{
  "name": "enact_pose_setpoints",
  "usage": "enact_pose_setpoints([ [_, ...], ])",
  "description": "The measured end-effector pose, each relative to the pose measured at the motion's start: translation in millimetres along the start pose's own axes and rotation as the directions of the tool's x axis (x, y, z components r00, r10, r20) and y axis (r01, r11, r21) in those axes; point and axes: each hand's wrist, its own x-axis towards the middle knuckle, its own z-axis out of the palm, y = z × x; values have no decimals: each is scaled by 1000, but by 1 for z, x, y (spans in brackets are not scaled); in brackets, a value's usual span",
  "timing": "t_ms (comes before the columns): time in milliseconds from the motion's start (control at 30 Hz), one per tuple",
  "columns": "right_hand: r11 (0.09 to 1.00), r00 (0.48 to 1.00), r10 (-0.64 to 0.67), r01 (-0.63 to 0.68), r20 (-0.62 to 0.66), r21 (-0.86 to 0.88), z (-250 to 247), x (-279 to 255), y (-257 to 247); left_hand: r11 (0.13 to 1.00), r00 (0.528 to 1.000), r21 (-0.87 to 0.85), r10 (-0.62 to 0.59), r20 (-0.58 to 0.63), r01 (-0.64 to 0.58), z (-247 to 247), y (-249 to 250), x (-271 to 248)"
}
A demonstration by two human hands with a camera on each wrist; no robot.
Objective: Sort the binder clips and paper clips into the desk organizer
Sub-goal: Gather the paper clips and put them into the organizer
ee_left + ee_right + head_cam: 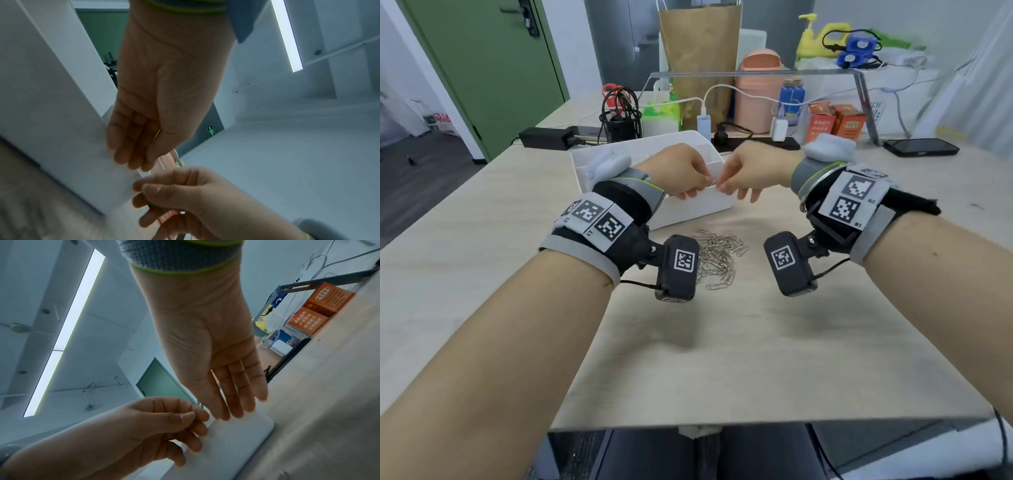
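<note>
A white desk organizer (698,209) stands on the light wooden table just beyond my hands. Over its front wall my left hand (697,190) and right hand (727,187) meet. Each pinches between thumb and forefinger one end of a small metal paper clip piece (711,184), which is mostly hidden. The right wrist view shows my left hand (191,417) pinching beside the organizer (236,443). The left wrist view shows my right hand (148,186) pinching too. A loose heap of silver paper clips (719,260) lies on the table in front of the organizer, between my wrists.
Behind the organizer are a black mesh pen cup (621,125), a black power adapter (544,137), a charging strip, a pink bin (758,92) and orange boxes (839,121). A dark phone (921,147) lies at the far right. The table's near edge (756,423) runs just above my lap.
</note>
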Motion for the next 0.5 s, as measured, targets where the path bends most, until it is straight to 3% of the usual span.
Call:
enact_pose_setpoints([
  [67,999,997,42,-41,57,-25,9,-9,5,1000,991,-2,-5,132,5,8,4,-11],
  [167,992,978,112,-99,175,-79,25,-24,10,979,965,204,-66,256,13,20,8,-31],
  [267,989,962,118,-93,248,-111,35,-37,8,964,948,264,-106,300,24,30,8,-42],
  [367,995,950,93,-78,300,-60,38,-50,4,982,944,186,-82,319,22,35,5,-51],
  [500,997,971,70,-60,231,-51,36,-64,-2,989,954,145,-71,290,29,29,3,-60],
])
